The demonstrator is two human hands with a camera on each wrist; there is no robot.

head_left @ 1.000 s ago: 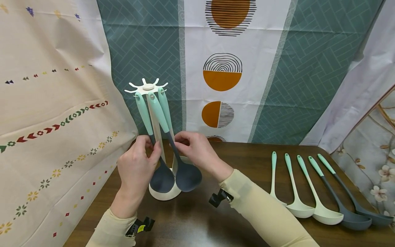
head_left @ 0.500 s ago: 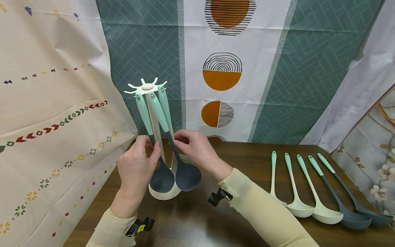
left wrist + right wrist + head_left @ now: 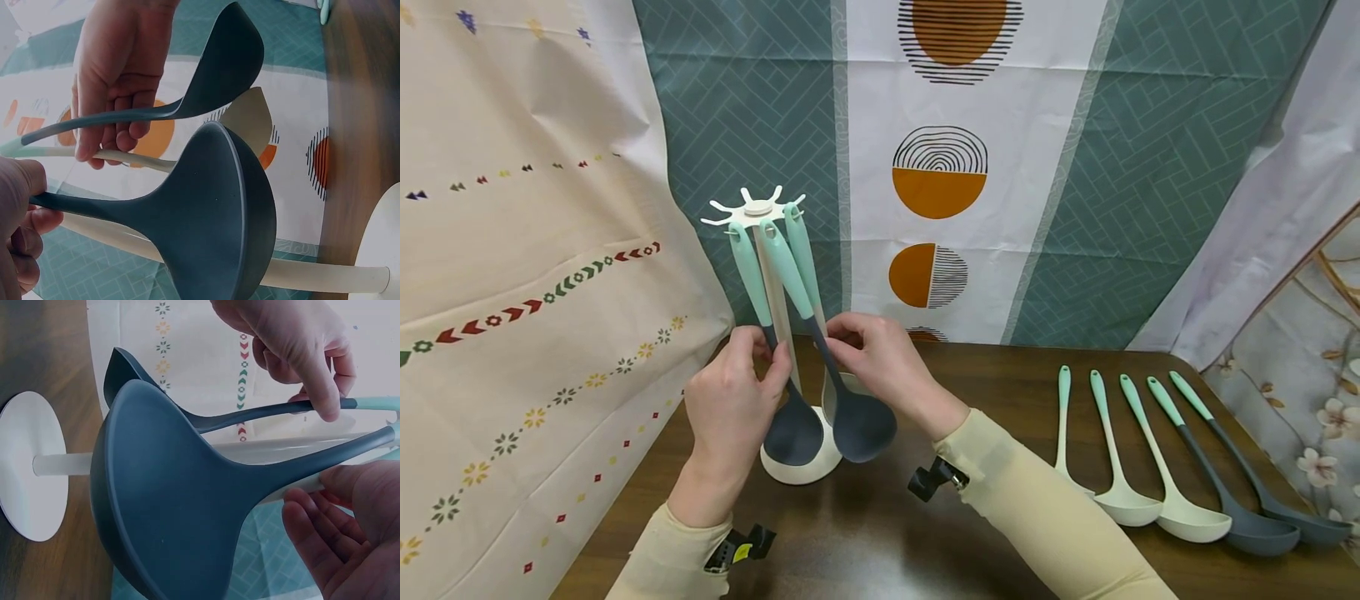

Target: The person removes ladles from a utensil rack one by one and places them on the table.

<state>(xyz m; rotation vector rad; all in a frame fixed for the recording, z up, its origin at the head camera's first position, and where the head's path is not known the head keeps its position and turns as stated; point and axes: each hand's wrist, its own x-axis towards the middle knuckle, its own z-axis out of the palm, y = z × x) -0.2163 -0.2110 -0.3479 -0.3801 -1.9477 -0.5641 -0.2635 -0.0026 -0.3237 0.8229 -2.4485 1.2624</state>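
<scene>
So, head view: three ladles [image 3: 786, 267] hang on the rack [image 3: 758, 207] while five more ladles [image 3: 1193, 522] lie on the table [image 3: 880, 542] at right, so I'd guess under halfway, five left to hang. Left hand [image 3: 730, 404] pinches a grey ladle [image 3: 795, 432]; the left curtain [image 3: 587, 400] is close, mid-table's roomy. Left wrist view: right hand [image 3: 122, 78] pinches the white ladle [image 3: 253, 122]. Right wrist view: front ladle [image 3: 169, 494] overlaps the grey ladle, looks tight.
</scene>
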